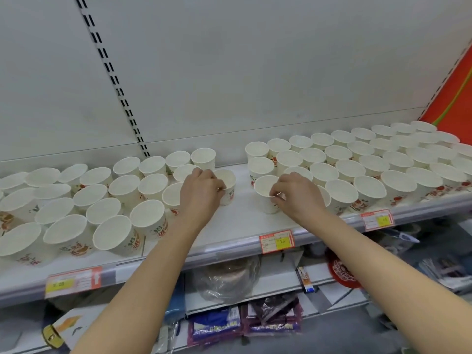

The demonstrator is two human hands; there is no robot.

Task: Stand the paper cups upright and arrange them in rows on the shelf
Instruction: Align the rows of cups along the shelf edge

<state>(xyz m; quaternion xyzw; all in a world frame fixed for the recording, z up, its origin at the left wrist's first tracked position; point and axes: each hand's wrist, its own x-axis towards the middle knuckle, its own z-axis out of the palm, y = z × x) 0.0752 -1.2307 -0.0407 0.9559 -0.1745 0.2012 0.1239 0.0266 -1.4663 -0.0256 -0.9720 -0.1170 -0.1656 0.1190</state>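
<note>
Dozens of white paper cups stood mouth-up on the white shelf (237,221), their long axes vertical, as a person reached in with both bare arms. The left hand (201,186) pinched the near rim of one cup (228,186) with curled fingers, at the right end of the left-hand cluster (84,200), about midway between the shelf's back and front edges. The right hand (297,194) pinched the rim of a second cup (265,194) between thumb and fingertips, at the left end of the right-hand rows (370,159). A strip of bare shelf lay between the two held cups.

Each cup was a short tapered cone of smooth paper with a rolled rim and a plain white inside, its outer wall printed in red and orange with dark characters. The cups on the right sat in tidy diagonal rows running to the shelf's far right corner; those on the left sat more loosely, several nearly touching. Red-and-yellow price tags (277,241) were clipped along the shelf's front edge, above a lower shelf of bagged goods (227,277).
</note>
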